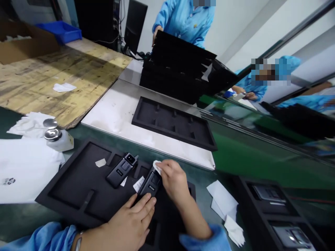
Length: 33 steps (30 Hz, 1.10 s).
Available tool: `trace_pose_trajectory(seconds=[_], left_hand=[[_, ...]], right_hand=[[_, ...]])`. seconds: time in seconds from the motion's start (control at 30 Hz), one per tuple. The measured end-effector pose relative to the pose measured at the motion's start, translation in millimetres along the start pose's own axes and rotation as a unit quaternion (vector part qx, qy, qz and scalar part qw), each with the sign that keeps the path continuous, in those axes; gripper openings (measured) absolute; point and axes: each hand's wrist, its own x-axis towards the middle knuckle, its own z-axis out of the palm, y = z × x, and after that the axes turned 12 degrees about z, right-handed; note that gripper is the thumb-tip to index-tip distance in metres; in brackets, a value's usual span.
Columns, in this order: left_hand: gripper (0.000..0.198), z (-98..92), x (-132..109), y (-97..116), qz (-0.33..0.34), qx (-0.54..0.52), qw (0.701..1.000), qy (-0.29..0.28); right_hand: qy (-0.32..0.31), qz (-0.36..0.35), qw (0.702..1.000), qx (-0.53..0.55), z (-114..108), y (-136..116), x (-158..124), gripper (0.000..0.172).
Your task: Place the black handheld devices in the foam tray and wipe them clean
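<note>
In the head view, a black handheld device with a "Riton" label lies tilted on a black foam tray. My left hand covers its lower end, fingers close together and holding it. My right hand is closed, pinching a small white wipe against the device's upper end. Left of it rests a second, similar device with a short stub at its top. White paper labels, one printed and one plain, lie on the foam.
A white pump bottle with its metal lid raised stands left, beside crumpled wipes and a white bag. More wipes lie right, near a tray of devices. Another foam tray lies ahead; a co-worker handles stacked black trays.
</note>
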Motion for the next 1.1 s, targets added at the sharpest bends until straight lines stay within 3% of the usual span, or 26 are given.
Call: trace_pose_trajectory(seconds=[0.17, 0.4, 0.6, 0.7, 0.83, 0.97, 1.1], left_hand=[[0.048, -2.7, 1, -4, 0.014, 0.004, 1.000, 0.011], [0.040, -11.3, 5, -2, -0.004, -0.001, 1.000, -0.010], [0.038, -7.5, 6, 0, -0.008, 0.013, 1.000, -0.010], [0.037, -7.8, 6, 1, -0.006, 0.010, 1.000, -0.009], [0.038, -10.8, 6, 2, -0.011, 0.005, 1.000, -0.018], [0.038, -11.2, 7, 2, -0.010, 0.020, 0.999, -0.024], [0.038, -14.9, 4, 3, -0.017, 0.001, 1.000, -0.026]], right_hand=[[-0.017, 0.006, 0.997, 0.069, -29, 13, 34, 0.024], [-0.146, -0.163, 0.975, 0.042, -16, 2, 26, 0.045], [-0.169, -0.186, 0.966, 0.053, -37, 37, 2, 0.047], [-0.130, -0.161, 0.977, 0.048, -48, 47, -6, 0.044], [-0.045, -0.164, 0.983, 0.068, -32, 22, 13, 0.037], [-0.077, -0.223, 0.970, 0.057, -12, 6, 26, 0.036], [-0.089, -0.198, 0.976, 0.031, -26, 32, -8, 0.045]])
